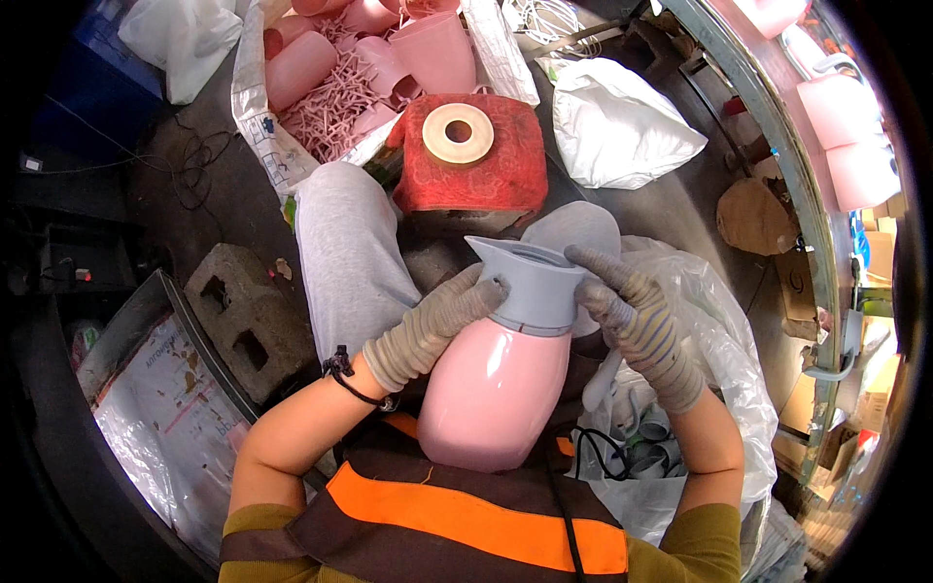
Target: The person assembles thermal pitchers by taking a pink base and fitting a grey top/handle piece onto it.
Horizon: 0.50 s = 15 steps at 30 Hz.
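A glossy pink jug point(496, 398) with a grey spouted collar point(536, 291) stands tilted in my lap, its spout to the upper left. My left hand point(432, 325), in a grey knit glove, presses against the collar's left side below the spout. On the opposite side, my right hand point(639, 316), in a striped grey glove, has its fingers bent over the collar's edge. Both hands are closed on the jug. The inside of its mouth is mostly hidden by the rim.
Ahead, a red cloth-covered block point(471, 160) carries a cream ring point(458, 134). Beyond it, a sack point(260, 146) holds pink jug bodies. A clear bag point(724, 340) with grey parts sits right, beside a metal-edged bench point(802, 175). A concrete block point(241, 316) lies left.
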Each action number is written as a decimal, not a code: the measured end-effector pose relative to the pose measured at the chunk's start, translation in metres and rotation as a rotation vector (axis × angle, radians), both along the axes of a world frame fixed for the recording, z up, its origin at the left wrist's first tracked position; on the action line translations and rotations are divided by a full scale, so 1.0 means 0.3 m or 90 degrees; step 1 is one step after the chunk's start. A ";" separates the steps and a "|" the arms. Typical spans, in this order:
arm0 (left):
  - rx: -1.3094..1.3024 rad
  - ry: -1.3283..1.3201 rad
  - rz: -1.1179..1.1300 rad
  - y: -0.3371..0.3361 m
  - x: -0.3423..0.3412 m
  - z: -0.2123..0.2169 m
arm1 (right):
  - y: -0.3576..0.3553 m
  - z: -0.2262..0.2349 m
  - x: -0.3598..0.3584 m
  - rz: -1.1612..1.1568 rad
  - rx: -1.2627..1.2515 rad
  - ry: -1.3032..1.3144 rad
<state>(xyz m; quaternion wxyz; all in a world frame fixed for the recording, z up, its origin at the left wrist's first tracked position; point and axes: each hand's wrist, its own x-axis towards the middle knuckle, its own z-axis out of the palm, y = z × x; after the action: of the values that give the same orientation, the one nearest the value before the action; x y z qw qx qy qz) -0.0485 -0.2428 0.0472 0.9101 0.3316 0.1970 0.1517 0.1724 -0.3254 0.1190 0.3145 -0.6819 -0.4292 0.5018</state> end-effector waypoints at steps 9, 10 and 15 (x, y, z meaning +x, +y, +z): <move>0.020 0.030 0.050 -0.007 -0.001 0.001 | 0.006 -0.050 -0.028 -0.006 -0.016 0.051; 0.026 0.039 0.062 -0.008 -0.003 0.005 | 0.024 -0.036 -0.017 0.026 -0.022 0.031; 0.131 0.117 0.018 -0.037 -0.025 -0.062 | 0.015 -0.045 0.009 0.118 -0.011 -0.036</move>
<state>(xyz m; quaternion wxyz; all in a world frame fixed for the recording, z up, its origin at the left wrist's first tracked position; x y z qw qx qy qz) -0.0561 -0.2539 0.0287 0.8473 0.4327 0.2677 0.1524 0.1752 -0.3210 0.1055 0.2485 -0.6562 -0.4947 0.5127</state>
